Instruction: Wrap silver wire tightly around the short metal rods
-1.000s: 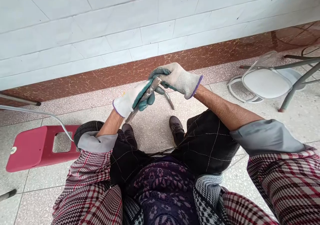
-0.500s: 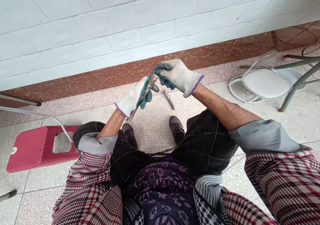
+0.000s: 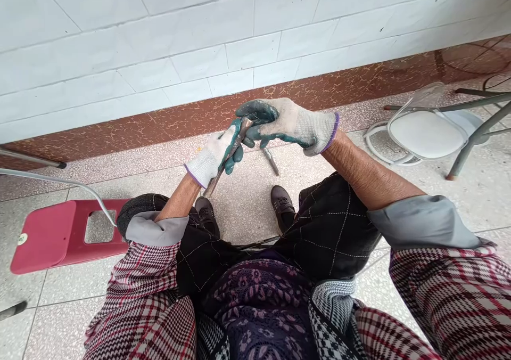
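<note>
My left hand [image 3: 217, 155], in a white glove with green-coated fingers, is closed around a long, narrow brown-and-silver piece [image 3: 241, 132]. The piece slants, its lower end near my left shoe and its upper end between my hands; I cannot make out its exact kind. My right hand [image 3: 281, 119], gloved alike, has its fingers curled over the upper end, with the thumb alongside. Those fingers partly hide that end. On the floor beyond my shoes lies a shorter silvery piece [image 3: 271, 161], touched by neither hand.
A red plastic stool [image 3: 72, 235] lies at the left, a pale tube-like bar crossing it. To the right are a small white-seated chair [image 3: 427, 133] and green-grey metal legs [image 3: 477, 136]. The tiled wall [image 3: 199, 27] with its brown baseboard [image 3: 171, 121] stands ahead.
My right hand has turned and wrapped its fingers more over the upper end of the piece, its wrist shifting slightly right. My left hand keeps its hold nearly still.
</note>
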`<state>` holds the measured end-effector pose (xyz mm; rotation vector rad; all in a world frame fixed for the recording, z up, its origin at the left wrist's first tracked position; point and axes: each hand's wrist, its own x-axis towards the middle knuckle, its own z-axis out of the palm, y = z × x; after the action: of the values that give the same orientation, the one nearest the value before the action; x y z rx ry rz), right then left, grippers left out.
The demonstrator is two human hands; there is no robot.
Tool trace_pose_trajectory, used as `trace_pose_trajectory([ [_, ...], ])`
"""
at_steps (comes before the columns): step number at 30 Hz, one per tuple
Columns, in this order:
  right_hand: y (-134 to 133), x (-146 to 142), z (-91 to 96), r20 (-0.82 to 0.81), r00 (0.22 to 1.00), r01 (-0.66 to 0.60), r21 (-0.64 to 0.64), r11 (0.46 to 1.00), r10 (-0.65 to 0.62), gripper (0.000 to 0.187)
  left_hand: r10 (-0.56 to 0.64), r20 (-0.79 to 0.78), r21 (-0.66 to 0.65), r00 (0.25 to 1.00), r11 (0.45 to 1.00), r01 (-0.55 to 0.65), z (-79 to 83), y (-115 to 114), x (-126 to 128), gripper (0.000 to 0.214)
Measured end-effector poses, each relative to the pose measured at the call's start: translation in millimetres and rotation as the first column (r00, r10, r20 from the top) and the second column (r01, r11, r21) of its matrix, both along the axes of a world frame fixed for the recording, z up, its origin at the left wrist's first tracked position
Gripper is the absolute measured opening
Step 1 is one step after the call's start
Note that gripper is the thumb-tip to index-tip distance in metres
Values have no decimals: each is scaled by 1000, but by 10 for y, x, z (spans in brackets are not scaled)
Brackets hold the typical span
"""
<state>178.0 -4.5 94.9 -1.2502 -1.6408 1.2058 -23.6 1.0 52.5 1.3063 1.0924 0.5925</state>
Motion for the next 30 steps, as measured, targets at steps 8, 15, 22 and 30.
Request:
trace_pose_trajectory([
  [8,106,-272,-54,-95,973,197,-130,972,-210,8,229,62,67,971,970,-233,-124,138,66,56],
  [15,216,-186,-69,-133,972,170,-185,968,-196,10,127,118,12,985,991,-130,-63,116,105,68],
  [22,99,-128,-56,-46,946,321,257,911,-321,18,223,207,-1,953,974,-228,-158,244,7,70],
  [30,-119,-649,-443,228,963,-146,-1,989,142,27,505,228,54,833,847,-528,-371,447,164,45],
])
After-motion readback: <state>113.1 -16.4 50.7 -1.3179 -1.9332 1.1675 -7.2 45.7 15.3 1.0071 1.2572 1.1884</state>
